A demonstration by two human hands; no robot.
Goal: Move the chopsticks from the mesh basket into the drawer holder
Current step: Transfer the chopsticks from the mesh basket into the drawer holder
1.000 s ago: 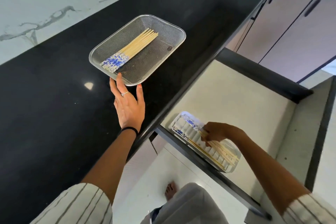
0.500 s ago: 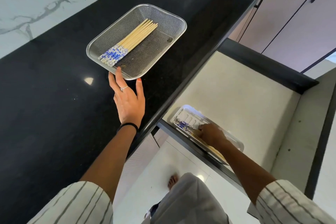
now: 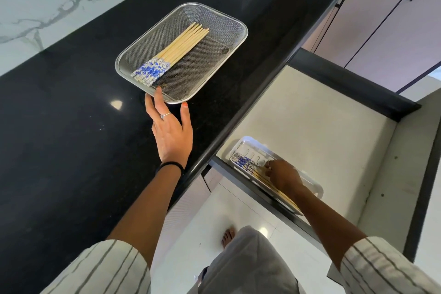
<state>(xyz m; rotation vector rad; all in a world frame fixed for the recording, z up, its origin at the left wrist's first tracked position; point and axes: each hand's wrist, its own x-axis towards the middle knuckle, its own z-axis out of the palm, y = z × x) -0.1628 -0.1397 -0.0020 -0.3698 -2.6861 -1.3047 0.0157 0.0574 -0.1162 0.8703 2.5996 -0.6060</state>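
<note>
Beside the open drawer (image 3: 310, 112), the mesh basket (image 3: 214, 19) holds most chopsticks (image 3: 176, 49); left hand (image 3: 170, 126), fingers straight, touches its rim, right hand (image 3: 284, 174) pinches those in the holder (image 3: 248, 148), risking crooked seating or a nudged basket.

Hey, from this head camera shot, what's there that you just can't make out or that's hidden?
Head view only:
- Chopsticks in the drawer holder: the right hand and forearm cover their middle, so no count.
- Right hand fingertips: too small to tell whether they pinch a stick.
- Chopsticks in the mesh basket: bundle packed tight, exact number unclear.
- Left hand: fingertips meet the basket rim; contact underneath hidden.
- Drawer: near end cut off by arm and sleeve.
</note>
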